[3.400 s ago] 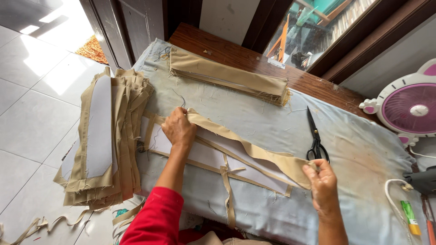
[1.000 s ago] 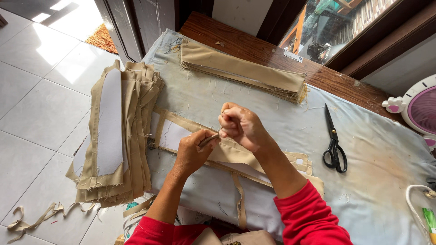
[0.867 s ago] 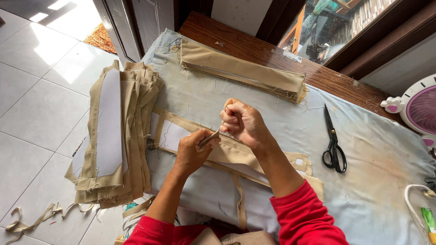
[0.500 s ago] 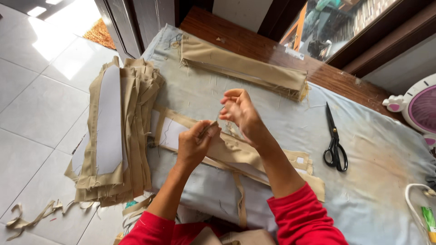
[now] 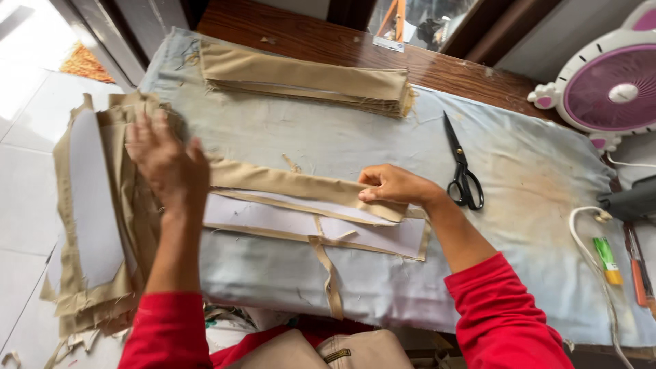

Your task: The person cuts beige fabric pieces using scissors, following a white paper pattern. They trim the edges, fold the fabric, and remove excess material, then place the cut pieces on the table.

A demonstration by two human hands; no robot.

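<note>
A long tan fabric strip with white lining lies across the pale blue cloth-covered table. My right hand presses the folded tan edge down at the strip's right end, fingers closed on it. My left hand is raised flat with fingers spread at the strip's left end, holding nothing. A narrow tan band hangs from the strip over the table's front edge.
Black scissors lie right of my right hand. A stack of folded tan pieces sits at the back. More tan pieces with white lining hang at the left. A pink fan, white cable and green tube are at the right.
My hands were together above the strip, pinching something small. They have parted: the left swung to the left end and opened, the right dropped onto the strip's right end.
</note>
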